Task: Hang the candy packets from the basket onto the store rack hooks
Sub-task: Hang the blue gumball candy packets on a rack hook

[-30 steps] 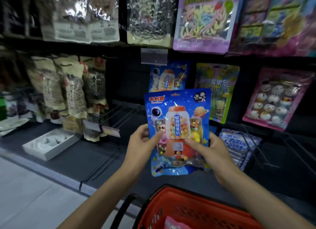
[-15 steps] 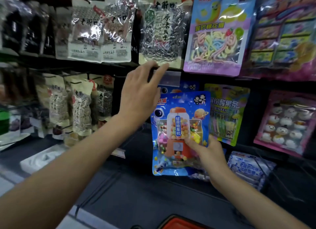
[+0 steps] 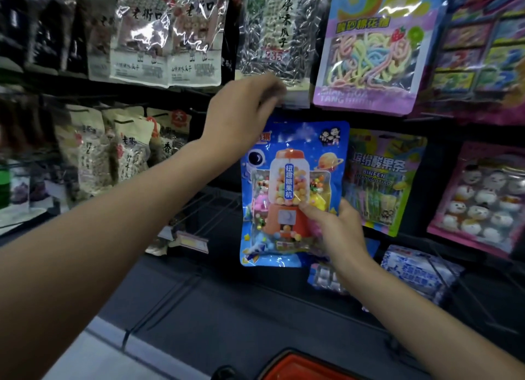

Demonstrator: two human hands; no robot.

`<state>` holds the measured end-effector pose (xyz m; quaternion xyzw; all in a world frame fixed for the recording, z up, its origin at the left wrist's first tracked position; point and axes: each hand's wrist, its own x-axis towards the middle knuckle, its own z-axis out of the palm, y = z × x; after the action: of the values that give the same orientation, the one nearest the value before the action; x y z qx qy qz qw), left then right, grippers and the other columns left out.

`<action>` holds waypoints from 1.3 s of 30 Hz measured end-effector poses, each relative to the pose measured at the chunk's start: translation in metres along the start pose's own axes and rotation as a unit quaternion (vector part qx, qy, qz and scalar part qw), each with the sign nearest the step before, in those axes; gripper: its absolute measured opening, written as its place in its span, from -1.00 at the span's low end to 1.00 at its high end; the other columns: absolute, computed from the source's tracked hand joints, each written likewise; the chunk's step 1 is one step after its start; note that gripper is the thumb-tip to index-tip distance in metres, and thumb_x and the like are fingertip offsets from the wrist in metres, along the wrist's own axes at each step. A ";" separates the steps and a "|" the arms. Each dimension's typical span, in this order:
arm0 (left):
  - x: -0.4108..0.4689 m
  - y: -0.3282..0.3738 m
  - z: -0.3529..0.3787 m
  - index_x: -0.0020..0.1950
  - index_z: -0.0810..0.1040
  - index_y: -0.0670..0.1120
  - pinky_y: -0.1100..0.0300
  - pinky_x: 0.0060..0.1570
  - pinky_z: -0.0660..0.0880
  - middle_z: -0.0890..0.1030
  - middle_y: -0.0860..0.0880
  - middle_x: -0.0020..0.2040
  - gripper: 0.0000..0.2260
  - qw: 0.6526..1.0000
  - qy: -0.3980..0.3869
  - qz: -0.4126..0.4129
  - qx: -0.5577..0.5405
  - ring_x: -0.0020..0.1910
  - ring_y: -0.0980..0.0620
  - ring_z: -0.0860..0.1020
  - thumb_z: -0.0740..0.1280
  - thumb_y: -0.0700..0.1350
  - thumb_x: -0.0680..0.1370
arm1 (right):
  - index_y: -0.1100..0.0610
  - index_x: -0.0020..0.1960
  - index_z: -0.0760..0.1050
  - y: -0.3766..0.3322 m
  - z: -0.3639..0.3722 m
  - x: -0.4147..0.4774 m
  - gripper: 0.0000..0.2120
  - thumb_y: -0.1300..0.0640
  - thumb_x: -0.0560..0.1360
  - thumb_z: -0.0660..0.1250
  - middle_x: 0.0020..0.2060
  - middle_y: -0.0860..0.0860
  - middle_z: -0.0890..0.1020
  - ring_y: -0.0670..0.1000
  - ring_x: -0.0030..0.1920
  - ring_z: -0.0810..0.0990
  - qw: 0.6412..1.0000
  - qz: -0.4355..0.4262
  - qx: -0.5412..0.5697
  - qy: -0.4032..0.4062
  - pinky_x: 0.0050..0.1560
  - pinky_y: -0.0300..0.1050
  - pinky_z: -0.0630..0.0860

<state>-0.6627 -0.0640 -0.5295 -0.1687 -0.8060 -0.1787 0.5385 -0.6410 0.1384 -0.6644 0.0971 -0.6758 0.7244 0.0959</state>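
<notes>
My right hand (image 3: 335, 229) pinches the lower right of a blue candy packet (image 3: 292, 192) printed with a gumball machine, holding it upright in front of the rack. My left hand (image 3: 241, 118) reaches up above the packet's top left corner, fingers curled round the clear price-tag holder (image 3: 297, 98) at the tip of a hook. The hook itself is hidden behind my hand and the tag. The red basket (image 3: 301, 368) shows only its rim at the bottom edge.
Seed bags (image 3: 167, 39) hang upper left, a striped candy bag (image 3: 372, 47) upper right. A green-yellow packet (image 3: 383, 181) and a pink marshmallow packet (image 3: 483, 198) hang right of mine. Bare wire hooks (image 3: 204, 209) stick out lower left. White packets (image 3: 420, 274) lie on the dark shelf.
My left hand let go of the packet, rose and closed on the price-tag holder. My right hand lifted the packet toward the rack. The view tilted up, so the basket dropped nearly out of sight.
</notes>
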 end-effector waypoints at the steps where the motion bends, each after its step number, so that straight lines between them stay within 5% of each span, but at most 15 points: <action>1: 0.003 0.000 0.000 0.13 0.65 0.02 0.07 -0.03 0.58 0.69 0.13 -0.01 -0.89 1.000 -0.006 -0.023 -0.021 0.00 0.09 0.64 0.35 -0.07 0.65 | -0.01 0.14 0.57 -0.001 0.001 0.001 -0.77 0.12 0.52 0.51 -0.03 -0.06 0.76 -0.01 -0.09 0.77 1.000 -0.001 0.004 0.000 -0.04 0.12 0.71; 12: 0.013 -0.007 0.000 0.08 0.67 0.02 0.28 -0.06 0.56 0.60 0.24 -0.15 -0.92 0.995 -0.046 -0.048 -0.071 -0.18 0.37 0.54 0.39 -0.06 0.63 | -0.03 0.10 0.56 0.004 0.015 0.014 -0.79 0.02 0.52 0.52 -0.04 -0.02 0.77 0.09 -0.05 0.76 1.000 0.011 -0.008 0.008 0.06 0.28 0.67; 18: 0.013 -0.006 0.000 0.03 0.68 0.04 0.03 -0.03 0.62 0.65 0.13 -0.14 -0.92 0.995 -0.039 -0.052 -0.069 -0.16 0.15 0.59 0.40 -0.03 0.61 | 0.10 0.17 0.53 -0.001 0.017 0.012 -0.71 0.03 0.54 0.51 -0.11 0.03 0.77 0.11 -0.20 0.77 1.000 0.019 0.007 0.013 -0.36 -0.07 0.58; 26: 0.006 -0.004 0.005 0.02 0.68 0.06 0.03 -0.05 0.61 0.66 0.14 -0.14 -0.91 0.995 -0.011 -0.063 -0.071 -0.12 0.14 0.60 0.38 -0.01 0.60 | 0.07 0.20 0.54 -0.005 0.017 0.012 -0.69 -0.02 0.54 0.50 -0.08 -0.02 0.77 -0.01 -0.16 0.77 0.999 0.005 -0.026 0.025 -0.17 0.02 0.71; 35: 0.002 -0.003 0.003 0.02 0.67 0.08 0.06 -0.04 0.60 0.64 0.17 -0.15 -0.93 0.996 -0.004 -0.068 -0.065 -0.11 0.19 0.58 0.39 -0.01 0.61 | 0.08 0.11 0.59 -0.001 0.020 0.019 -0.66 -0.10 0.47 0.54 -0.09 0.00 0.76 0.06 -0.15 0.76 0.997 -0.001 -0.067 0.049 0.01 0.20 0.68; 39: 0.001 -0.001 0.001 0.01 0.68 0.08 0.06 -0.03 0.59 0.63 0.19 -0.16 -0.93 0.995 0.004 -0.073 -0.071 -0.10 0.22 0.58 0.40 0.00 0.59 | 0.08 0.08 0.59 -0.001 0.025 0.019 -0.55 -0.20 0.36 0.56 -0.14 0.03 0.76 0.15 -0.19 0.76 0.997 0.014 -0.061 0.054 -0.06 0.31 0.68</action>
<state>-0.6647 -0.0644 -0.5294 -0.1463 -0.7992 -0.2747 0.5143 -0.6585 0.1135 -0.6569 0.0423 -0.7137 0.6875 0.1272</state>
